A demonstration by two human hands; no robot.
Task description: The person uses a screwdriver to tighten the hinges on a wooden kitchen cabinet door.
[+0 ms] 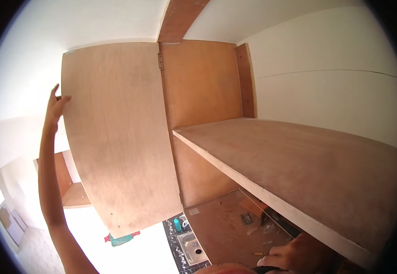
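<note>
Left hand up at the open door's edge, right hand low by the cabinet floor, the two well apart.
The door (120, 137) swings out on the left, a hinge (161, 61) showing high on its inner edge. The left arm (48, 182) rises nearly straight from the lower edge, and the left hand (57, 109) meets the door's outer edge, thumb on the near face, one finger pointing up; whether the other fingers clamp behind, I cannot tell. The right hand (301, 253) lies beneath the shelf's (289, 150) front edge, fingers bent and pointing left, near a small yellow piece (258, 254) on the cabinet floor (214, 233); whether it grips anything is unclear. A sink (189, 246) shows below, between door and cabinet floor.
</note>
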